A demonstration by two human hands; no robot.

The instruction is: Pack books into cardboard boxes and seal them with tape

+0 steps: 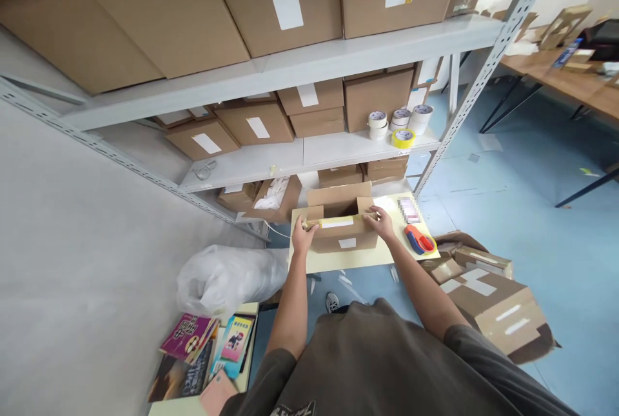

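A small cardboard box with its flaps up stands on a pale yellow table in front of me. My left hand grips the box's near left top edge, fingers curled over the flap. My right hand holds the near right top edge in the same way. White labels mark the box's front wall. An orange and blue tape dispenser lies on the table just right of my right hand, apart from it.
Grey metal shelving full of cardboard boxes rises behind the table; tape rolls sit on its middle shelf. A white plastic bag and several books lie at lower left. Taped boxes lie at right on the blue floor.
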